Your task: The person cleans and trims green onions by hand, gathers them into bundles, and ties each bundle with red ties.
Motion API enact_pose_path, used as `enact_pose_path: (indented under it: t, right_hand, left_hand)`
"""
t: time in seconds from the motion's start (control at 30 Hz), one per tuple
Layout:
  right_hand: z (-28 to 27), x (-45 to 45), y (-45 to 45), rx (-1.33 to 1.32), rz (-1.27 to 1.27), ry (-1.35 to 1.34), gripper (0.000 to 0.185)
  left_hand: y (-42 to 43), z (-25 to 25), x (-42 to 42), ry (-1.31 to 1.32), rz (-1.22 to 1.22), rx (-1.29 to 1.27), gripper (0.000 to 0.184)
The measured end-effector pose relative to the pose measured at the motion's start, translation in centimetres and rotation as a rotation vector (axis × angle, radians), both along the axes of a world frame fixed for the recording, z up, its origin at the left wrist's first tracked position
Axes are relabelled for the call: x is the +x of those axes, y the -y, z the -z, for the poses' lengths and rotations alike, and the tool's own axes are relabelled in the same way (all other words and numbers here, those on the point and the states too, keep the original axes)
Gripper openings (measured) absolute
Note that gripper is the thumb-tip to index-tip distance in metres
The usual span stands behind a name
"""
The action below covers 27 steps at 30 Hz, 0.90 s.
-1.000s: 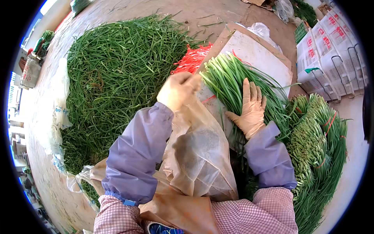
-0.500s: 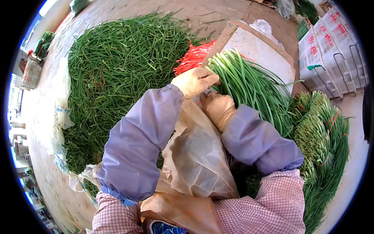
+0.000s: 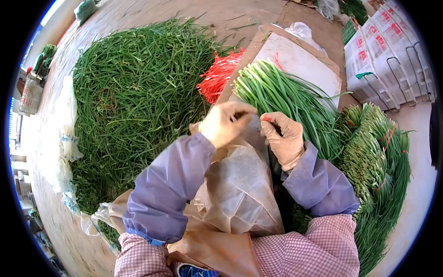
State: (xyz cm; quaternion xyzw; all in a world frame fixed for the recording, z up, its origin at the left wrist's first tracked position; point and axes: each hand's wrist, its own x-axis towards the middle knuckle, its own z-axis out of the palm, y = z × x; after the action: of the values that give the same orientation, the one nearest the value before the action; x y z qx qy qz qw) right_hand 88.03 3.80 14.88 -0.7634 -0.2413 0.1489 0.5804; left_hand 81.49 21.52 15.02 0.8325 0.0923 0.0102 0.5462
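A loose bunch of green stalks [image 3: 286, 99] lies on a white board [image 3: 300, 55], its pale cut ends toward the upper left. Just below those ends, my gloved left hand [image 3: 228, 122] has its fingers curled; whatever it may hold is hidden. Close to its right, my gloved right hand [image 3: 284, 138] pinches a bit of red tie between thumb and fingers. Red ties [image 3: 219, 76] lie in a pile left of the board. Tied bunches [image 3: 369, 161] with red bands are stacked at the right.
A large heap of loose green stalks [image 3: 138, 92] covers the floor on the left, with clear plastic [image 3: 67, 138] along its edge. White crates [image 3: 387, 60] stand at the upper right. A translucent brown sheet [image 3: 240, 184] covers my lap.
My right hand left the top of the bunch, went to its cut ends beside my left hand, then drew back to the right with the red tie. The view shifted slightly.
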Motion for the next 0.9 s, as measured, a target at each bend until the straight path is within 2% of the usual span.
enact_pose_path:
  t: [0.03,0.1,0.2,0.27,0.3,0.33,0.37,0.4,0.43,0.47,0.5,0.6,0.67,0.7,0.8,0.87,0.9]
  right_hand:
    - [-0.3,0.2,-0.1,-0.008,-0.024,0.035,0.012]
    - [-0.9,0.5,-0.6,-0.016,-0.073,0.115,0.012]
    - [-3.1,1.2,-0.5,-0.149,-0.285,0.219,0.013]
    - [-4.4,3.8,-0.2,0.001,-0.258,0.023,0.013]
    - [-4.7,5.7,-0.5,0.145,-0.117,-0.069,0.014]
    - [-6.7,8.4,-0.5,0.034,-0.042,-0.157,0.015]
    - [-5.4,12.3,-0.2,0.026,-0.030,0.047,0.020]
    - [-3.9,16.1,0.0,-0.158,-0.013,0.328,0.024]
    - [-1.6,19.1,0.2,-0.235,-0.017,0.358,0.027]
    - [3.7,23.5,1.0,-0.281,-0.046,0.438,0.031]
    - [3.6,23.6,1.2,-0.592,-0.005,0.437,0.036]
    - [4.3,21.6,1.7,-0.888,-0.029,0.580,0.034]
    - [4.0,18.6,1.7,-0.792,-0.059,0.519,0.033]
    - [2.3,17.3,1.4,-0.877,-0.091,0.358,0.038]
    - [0.7,14.3,2.6,-0.473,-0.109,0.039,0.058]
    - [0.4,13.6,3.9,-0.325,-0.211,-0.073,0.069]
    - [0.2,12.7,4.4,-0.420,-0.265,0.063,0.067]
  left_hand:
    - [1.4,0.4,-0.3,0.060,-0.051,-0.155,0.026]
    - [2.0,1.8,-0.4,0.118,-0.020,-0.105,0.023]
    - [1.6,3.2,-0.3,0.249,-0.005,0.186,0.022]
    - [1.1,3.7,-0.7,0.336,0.015,0.270,0.021]
    - [0.8,3.9,-1.0,0.376,0.028,0.274,0.020]
    - [0.7,4.0,-1.3,0.416,0.042,0.276,0.019]
    - [0.6,3.9,-1.6,0.386,0.068,0.222,0.016]
    - [0.7,3.8,-1.6,0.301,0.090,0.153,0.016]
    - [0.8,3.6,-1.7,0.216,0.111,0.082,0.016]
    - [0.8,3.6,-1.7,0.128,0.131,0.011,0.016]
    - [0.8,3.5,-1.6,0.029,0.142,-0.031,0.017]
    - [0.4,2.7,-1.8,-0.163,0.207,-0.092,0.020]
    - [0.5,2.9,-1.6,-0.173,0.215,-0.169,0.024]
    - [0.6,2.8,-1.5,-0.177,0.215,-0.206,0.027]
    - [1.0,2.3,-0.9,-0.152,0.228,-0.215,0.029]
    - [1.2,1.5,-0.5,-0.204,0.243,-0.146,0.028]
    - [1.2,2.1,-0.2,-0.083,0.284,-0.099,0.031]
